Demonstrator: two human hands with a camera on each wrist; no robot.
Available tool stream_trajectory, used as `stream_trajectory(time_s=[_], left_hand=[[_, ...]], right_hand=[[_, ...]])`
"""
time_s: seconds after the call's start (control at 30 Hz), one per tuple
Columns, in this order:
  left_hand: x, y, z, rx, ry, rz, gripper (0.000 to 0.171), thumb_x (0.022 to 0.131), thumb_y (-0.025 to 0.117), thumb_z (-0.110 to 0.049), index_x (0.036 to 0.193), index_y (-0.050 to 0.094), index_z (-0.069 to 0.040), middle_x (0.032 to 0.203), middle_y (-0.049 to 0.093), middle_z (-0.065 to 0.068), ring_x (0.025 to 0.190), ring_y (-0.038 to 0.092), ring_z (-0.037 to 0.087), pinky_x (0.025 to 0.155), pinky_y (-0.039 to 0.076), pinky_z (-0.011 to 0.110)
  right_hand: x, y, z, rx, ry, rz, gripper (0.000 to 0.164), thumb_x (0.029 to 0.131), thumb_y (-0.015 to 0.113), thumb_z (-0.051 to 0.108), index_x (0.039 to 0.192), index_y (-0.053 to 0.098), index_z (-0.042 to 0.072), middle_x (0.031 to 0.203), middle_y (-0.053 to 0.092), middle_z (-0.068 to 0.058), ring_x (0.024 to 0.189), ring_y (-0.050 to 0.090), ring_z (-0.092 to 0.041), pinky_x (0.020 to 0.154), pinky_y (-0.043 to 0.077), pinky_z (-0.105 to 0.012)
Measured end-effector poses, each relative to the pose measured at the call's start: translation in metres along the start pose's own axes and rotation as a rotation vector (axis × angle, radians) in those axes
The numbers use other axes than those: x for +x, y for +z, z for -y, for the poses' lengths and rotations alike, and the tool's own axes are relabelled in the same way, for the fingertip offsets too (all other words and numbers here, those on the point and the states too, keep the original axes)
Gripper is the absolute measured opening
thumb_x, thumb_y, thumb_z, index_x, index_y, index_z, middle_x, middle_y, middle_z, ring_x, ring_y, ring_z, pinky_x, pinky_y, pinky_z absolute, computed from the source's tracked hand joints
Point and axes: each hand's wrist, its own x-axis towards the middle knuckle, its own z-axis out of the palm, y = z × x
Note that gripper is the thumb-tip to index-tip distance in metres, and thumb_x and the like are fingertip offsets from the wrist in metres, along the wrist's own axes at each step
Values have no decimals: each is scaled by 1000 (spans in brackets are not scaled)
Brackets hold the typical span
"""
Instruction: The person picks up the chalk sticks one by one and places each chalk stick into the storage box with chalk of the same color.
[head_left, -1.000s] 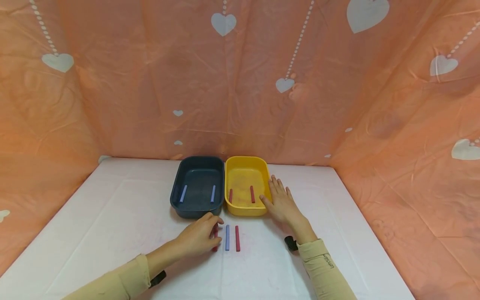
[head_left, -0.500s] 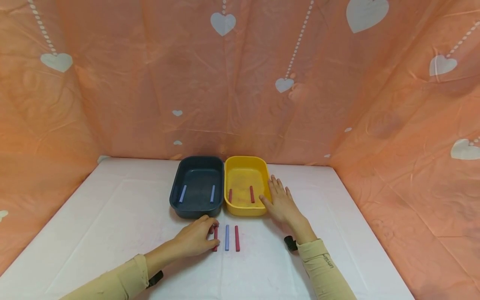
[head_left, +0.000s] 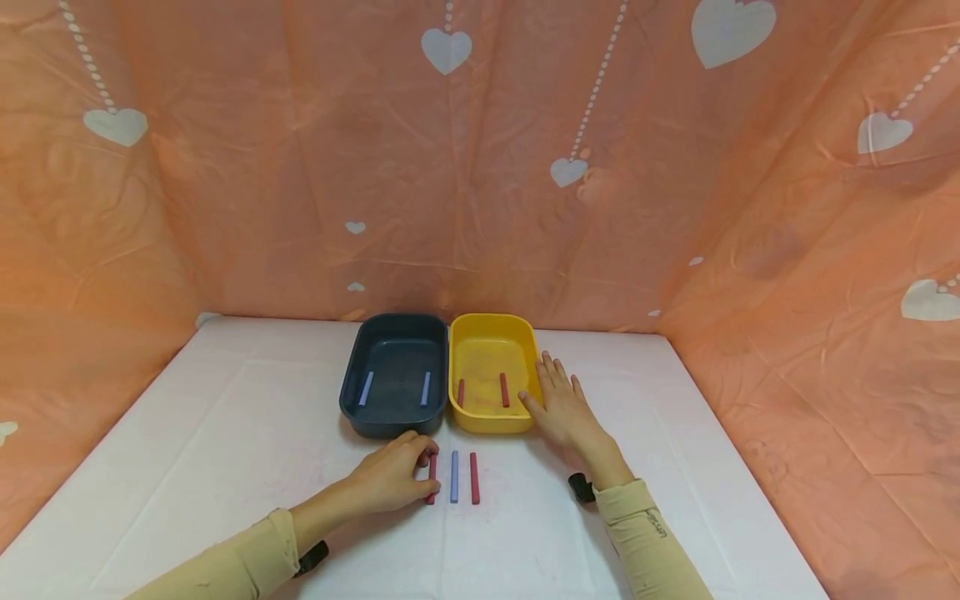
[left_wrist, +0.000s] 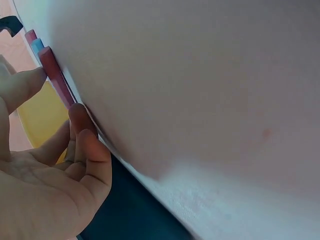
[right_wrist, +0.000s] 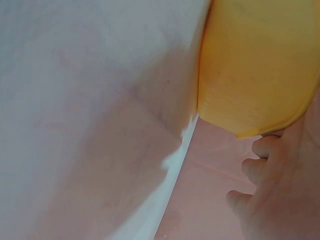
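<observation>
In the head view, my left hand (head_left: pixel 386 479) pinches a red chalk stick (head_left: pixel 432 482) lengthwise, thumb at its near end and fingertips at the far one. The left wrist view shows this red chalk (left_wrist: pixel 57 80) lying along the white cloth between thumb and fingers. Just right of it lie a blue chalk stick (head_left: pixel 454 477) and another red chalk stick (head_left: pixel 475 479). My right hand (head_left: pixel 566 412) rests with straight fingers against the right side of the yellow tray (head_left: pixel 495 424), thumb over its rim. In the right wrist view its fingers reach along the tray's wall (right_wrist: pixel 250 65).
A dark blue tray (head_left: pixel 393 430) stands left of the yellow one, side by side. Two blue chalks (head_left: pixel 425 389) lie inside it, and two red chalks (head_left: pixel 504 389) in the yellow tray. An orange curtain (head_left: pixel 480 208) with hearts closes off the white table's (head_left: pixel 225 433) back and sides.
The left hand has come down slightly toward me and its thumb and fingers have closed in on the ends of the left red chalk. The right hand has stayed at the yellow tray.
</observation>
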Motion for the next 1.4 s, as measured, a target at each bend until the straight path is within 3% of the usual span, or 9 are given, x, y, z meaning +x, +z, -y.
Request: stream_trajectory(time_s=[0.37, 0.73, 1.4], left_hand=[[-1, 2, 1, -157, 66, -15, 45, 81, 89, -11, 118, 65, -5, 97, 55, -1, 80, 53, 13, 72, 47, 25], [-2, 3, -4, -277, 78, 14, 47, 81, 85, 0, 122, 62, -3, 104, 56, 4, 86, 57, 16, 76, 54, 26], [-3, 3, -4, -330, 144, 0, 47, 82, 82, 4, 124, 62, -2, 107, 57, 5, 87, 63, 15, 74, 55, 24]], right_hand=[[-1, -1, 1, -2, 1, 0, 80, 109, 44, 49, 164, 16, -2, 173, 5, -16, 160, 5, -37, 125, 6, -61], [-1, 0, 1, 0, 6, 2, 80, 109, 45, 49, 164, 16, -2, 173, 4, -16, 160, 4, -37, 125, 6, -60], [-1, -1, 1, -6, -13, -1, 79, 109, 44, 47, 163, 16, -3, 173, 4, -17, 159, 6, -38, 125, 7, -62]])
